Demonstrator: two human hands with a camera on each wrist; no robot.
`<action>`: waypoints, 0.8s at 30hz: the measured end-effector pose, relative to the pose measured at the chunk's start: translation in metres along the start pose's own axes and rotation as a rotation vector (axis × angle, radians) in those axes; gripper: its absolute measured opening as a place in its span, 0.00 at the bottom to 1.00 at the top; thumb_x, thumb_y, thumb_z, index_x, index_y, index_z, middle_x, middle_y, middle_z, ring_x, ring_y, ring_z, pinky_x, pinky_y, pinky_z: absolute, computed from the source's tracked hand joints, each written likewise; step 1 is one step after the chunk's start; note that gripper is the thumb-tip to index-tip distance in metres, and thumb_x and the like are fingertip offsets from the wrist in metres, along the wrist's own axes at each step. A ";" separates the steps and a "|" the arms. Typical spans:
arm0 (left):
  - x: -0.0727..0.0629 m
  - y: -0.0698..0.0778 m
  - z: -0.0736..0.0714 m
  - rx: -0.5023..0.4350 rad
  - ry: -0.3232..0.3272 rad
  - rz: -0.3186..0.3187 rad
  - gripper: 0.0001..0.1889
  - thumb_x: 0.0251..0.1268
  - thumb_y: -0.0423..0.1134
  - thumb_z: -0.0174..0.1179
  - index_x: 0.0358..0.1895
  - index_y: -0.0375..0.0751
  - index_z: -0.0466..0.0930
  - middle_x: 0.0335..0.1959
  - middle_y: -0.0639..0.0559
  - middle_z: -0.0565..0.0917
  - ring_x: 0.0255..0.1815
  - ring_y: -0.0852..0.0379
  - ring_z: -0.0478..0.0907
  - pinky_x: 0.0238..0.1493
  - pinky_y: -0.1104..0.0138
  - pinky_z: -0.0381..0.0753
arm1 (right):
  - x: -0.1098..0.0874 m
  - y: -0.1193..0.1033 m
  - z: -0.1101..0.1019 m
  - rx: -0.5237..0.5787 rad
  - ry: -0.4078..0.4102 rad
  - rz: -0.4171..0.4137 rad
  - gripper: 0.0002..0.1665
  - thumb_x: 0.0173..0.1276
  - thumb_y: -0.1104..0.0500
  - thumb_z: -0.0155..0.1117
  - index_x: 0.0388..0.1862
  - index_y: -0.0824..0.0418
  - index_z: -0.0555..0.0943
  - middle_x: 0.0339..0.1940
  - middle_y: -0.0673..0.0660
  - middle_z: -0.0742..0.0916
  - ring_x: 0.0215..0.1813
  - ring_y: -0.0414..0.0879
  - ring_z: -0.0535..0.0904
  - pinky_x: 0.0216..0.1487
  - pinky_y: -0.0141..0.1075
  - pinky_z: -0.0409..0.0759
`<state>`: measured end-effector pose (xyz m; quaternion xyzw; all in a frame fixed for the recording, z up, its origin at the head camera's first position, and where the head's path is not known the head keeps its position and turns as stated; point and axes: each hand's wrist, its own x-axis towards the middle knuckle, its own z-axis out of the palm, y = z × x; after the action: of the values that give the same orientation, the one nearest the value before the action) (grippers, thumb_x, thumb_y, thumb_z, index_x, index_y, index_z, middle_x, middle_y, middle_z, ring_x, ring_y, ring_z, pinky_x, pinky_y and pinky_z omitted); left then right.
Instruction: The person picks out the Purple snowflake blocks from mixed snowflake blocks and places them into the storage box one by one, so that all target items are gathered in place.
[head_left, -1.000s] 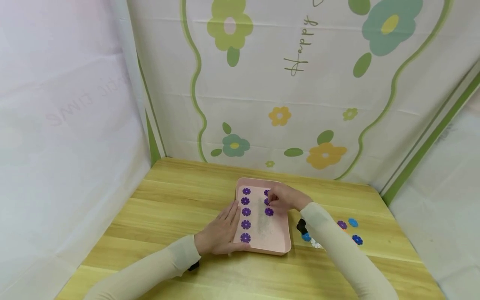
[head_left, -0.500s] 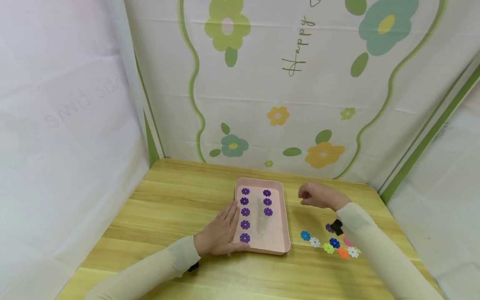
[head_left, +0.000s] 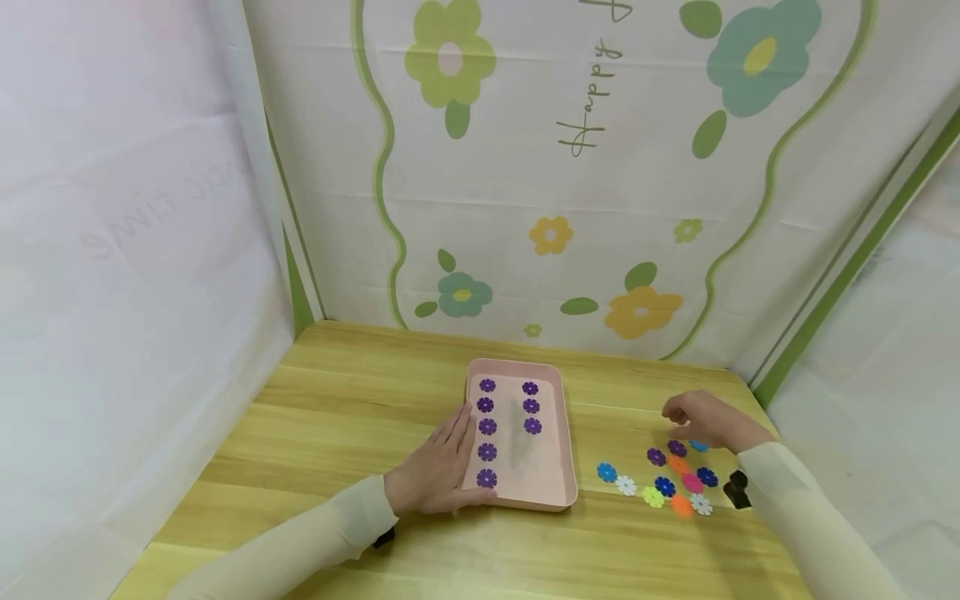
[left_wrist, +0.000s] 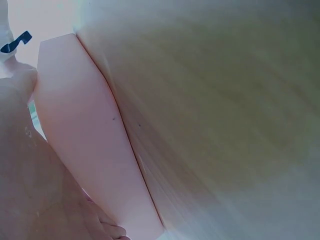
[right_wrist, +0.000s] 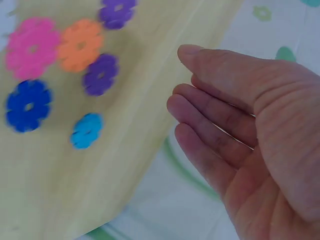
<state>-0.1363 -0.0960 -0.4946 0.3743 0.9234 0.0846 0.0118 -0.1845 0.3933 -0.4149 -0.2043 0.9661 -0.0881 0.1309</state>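
Observation:
My left hand (head_left: 438,467) rests on the left side of a pink tray (head_left: 553,471), fingers fairly straight along its rim. In the left wrist view the hand lies against the tray's outer wall (left_wrist: 85,110). Inside the tray, several purple snowflake discs (head_left: 487,452) form a left column and three more discs (head_left: 531,406) a right one. My right hand (head_left: 712,419) hovers over the loose discs on the table, nearest a purple disc (head_left: 677,448) and a light-blue disc (head_left: 699,446). In the right wrist view its fingers (right_wrist: 210,145) are loosely bent and hold nothing.
Right of the tray on the wooden table (head_left: 360,392) lie several loose discs, including an orange disc (head_left: 682,504), a white disc (head_left: 626,485), a yellow-green disc (head_left: 653,497) and a pink disc (right_wrist: 33,47). Flower-printed cloth (head_left: 510,167) walls the back and sides.
My right hand has left the tray's right column and moved right, over the loose discs. My left hand stays on the tray. The discs in the tray keep their places.

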 end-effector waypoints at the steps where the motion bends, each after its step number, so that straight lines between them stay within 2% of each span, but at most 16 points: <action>1: 0.000 0.000 0.000 0.000 0.002 0.000 0.60 0.73 0.78 0.42 0.82 0.22 0.46 0.85 0.23 0.43 0.88 0.31 0.43 0.87 0.48 0.55 | -0.003 0.003 0.003 0.005 0.005 0.008 0.21 0.68 0.63 0.75 0.56 0.72 0.84 0.50 0.68 0.90 0.49 0.59 0.88 0.52 0.53 0.89; 9: 0.001 0.000 0.002 -0.003 0.007 -0.003 0.60 0.73 0.77 0.44 0.82 0.22 0.47 0.85 0.23 0.44 0.88 0.31 0.43 0.87 0.49 0.55 | -0.019 0.028 0.028 0.059 0.044 0.068 0.24 0.65 0.64 0.77 0.56 0.76 0.83 0.49 0.70 0.90 0.50 0.62 0.88 0.52 0.55 0.89; 16: 0.002 -0.002 0.004 0.006 0.009 -0.001 0.61 0.73 0.78 0.42 0.83 0.22 0.46 0.85 0.24 0.44 0.88 0.31 0.43 0.87 0.48 0.54 | -0.020 0.039 0.046 0.143 0.100 0.105 0.24 0.66 0.62 0.76 0.57 0.75 0.83 0.50 0.67 0.90 0.50 0.58 0.88 0.51 0.52 0.89; 24: 0.002 -0.002 0.004 0.000 -0.004 -0.015 0.61 0.72 0.80 0.41 0.83 0.23 0.45 0.86 0.25 0.42 0.89 0.33 0.41 0.88 0.49 0.53 | -0.015 0.042 0.052 0.207 0.076 0.134 0.17 0.69 0.63 0.75 0.53 0.70 0.85 0.44 0.57 0.91 0.45 0.48 0.87 0.44 0.43 0.90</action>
<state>-0.1382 -0.0955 -0.4989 0.3676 0.9261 0.0835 0.0144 -0.1720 0.4316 -0.4706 -0.1211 0.9675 -0.1862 0.1204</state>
